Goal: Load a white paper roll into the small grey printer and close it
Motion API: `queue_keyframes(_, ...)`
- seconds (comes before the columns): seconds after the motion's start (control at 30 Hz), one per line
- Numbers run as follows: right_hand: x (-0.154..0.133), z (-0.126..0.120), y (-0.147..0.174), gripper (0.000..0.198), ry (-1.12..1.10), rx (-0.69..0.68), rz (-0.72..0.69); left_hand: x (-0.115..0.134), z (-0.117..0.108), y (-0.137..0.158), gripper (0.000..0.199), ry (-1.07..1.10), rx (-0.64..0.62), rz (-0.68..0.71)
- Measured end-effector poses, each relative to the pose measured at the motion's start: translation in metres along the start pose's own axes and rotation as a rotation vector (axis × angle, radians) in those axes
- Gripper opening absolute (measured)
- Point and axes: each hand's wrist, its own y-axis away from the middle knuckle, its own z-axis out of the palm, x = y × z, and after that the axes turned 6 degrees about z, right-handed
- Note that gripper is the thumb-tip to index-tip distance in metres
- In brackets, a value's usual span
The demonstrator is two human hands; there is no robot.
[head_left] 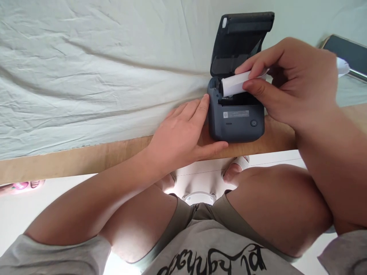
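A small dark blue-grey label printer (243, 128) stands at the table's front edge, its lid (241, 42) swung up and back. My right hand (298, 82) pinches a white paper roll (233, 84) between thumb and fingers, tilted over the printer's open bay. The roll's left end is at the bay; its right end is hidden behind my fingers. My left hand (186, 131) lies flat on the table with fingers stretched out, its fingertips against the printer's left side and its thumb along the front bottom edge.
A pale wrinkled cloth (100, 76) covers most of the table, with a bare wooden edge (86, 158) along the front. A dark phone-like device (346, 53) lies at the far right, beside a white scrap (342, 67). Another person's foot in a pink sandal (24, 186) shows at lower left.
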Motion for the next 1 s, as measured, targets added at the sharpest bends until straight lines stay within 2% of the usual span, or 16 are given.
queue_keyframes(0.1, -0.002, 0.003, 0.0, 0.048, -0.053, 0.062, -0.002, -0.001, 0.0, 0.0, 0.105, 0.017, 0.005, 0.004)
queue_keyframes(0.2, 0.0, 0.008, -0.001, 0.049, -0.098, 0.05, 0.038, 0.0, -0.001, 0.0, 0.105, 0.01, -0.003, 0.0)
queue_keyframes(0.37, 0.009, 0.008, -0.005, 0.039, -0.154, -0.041, 0.102, 0.002, -0.002, 0.0, 0.106, -0.003, -0.02, -0.009)
queue_keyframes(0.53, 0.011, -0.004, 0.001, 0.033, -0.137, -0.042, 0.029, 0.001, 0.0, 0.001, 0.108, 0.056, 0.033, -0.004)
queue_keyframes(0.67, 0.008, -0.014, 0.01, 0.03, -0.077, -0.14, -0.034, 0.002, -0.001, 0.003, 0.089, 0.063, 0.048, 0.064)
queue_keyframes(0.77, 0.009, -0.017, 0.015, 0.036, -0.062, -0.186, -0.051, 0.003, -0.002, 0.002, 0.072, 0.006, 0.023, 0.068)
queue_keyframes(0.87, 0.015, -0.016, 0.016, 0.043, -0.074, -0.072, -0.041, 0.003, -0.002, 0.002, 0.065, 0.004, 0.026, 0.08)
queue_keyframes(0.93, 0.021, -0.014, 0.015, 0.037, -0.086, 0.036, -0.012, 0.003, -0.002, 0.002, 0.062, 0.006, 0.031, 0.097)
queue_keyframes(1.0, 0.024, -0.013, 0.013, 0.034, -0.106, 0.069, 0.03, 0.002, -0.002, 0.002, 0.058, 0.002, 0.022, 0.098)
